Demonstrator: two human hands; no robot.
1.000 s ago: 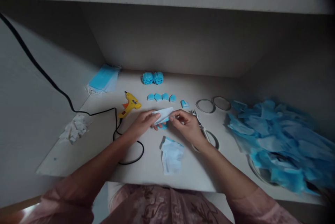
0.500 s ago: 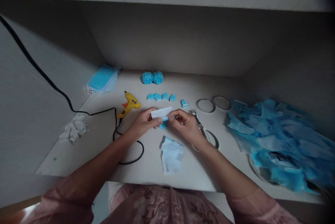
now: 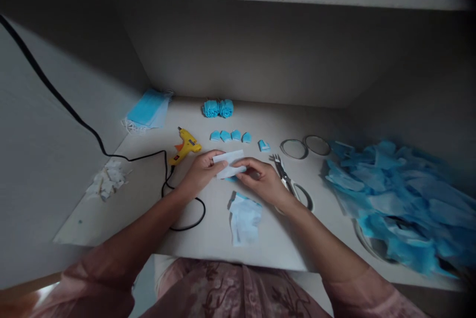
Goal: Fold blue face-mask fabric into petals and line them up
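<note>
A small white piece of mask fabric point(image 3: 229, 164) is held up between both hands above the table. My left hand point(image 3: 204, 171) pinches its left side, thumb in front and fingers behind. On the right edge, the thumb and fingers of my right hand point(image 3: 260, 179) close on the same piece. A bit of blue shows just under it. Below the hands lie pale cut fabric pieces point(image 3: 245, 221). Beyond them, several small folded blue petals point(image 3: 235, 135) form a row, with another folded blue piece point(image 3: 264, 146) to their right.
A yellow glue gun point(image 3: 186, 146) with a black cord point(image 3: 128, 160) lies left. Scissors point(image 3: 288, 179) and wire rings point(image 3: 293, 149) sit right, beside a heap of blue fabric point(image 3: 401, 199). Blue rolled flowers point(image 3: 217, 108), masks point(image 3: 147, 109) and white scraps point(image 3: 107, 181) are farther around.
The white piece has been unfolded or turned, so more of its face shows and the blue strip is mostly covered. My right fingers have shifted slightly across it.
</note>
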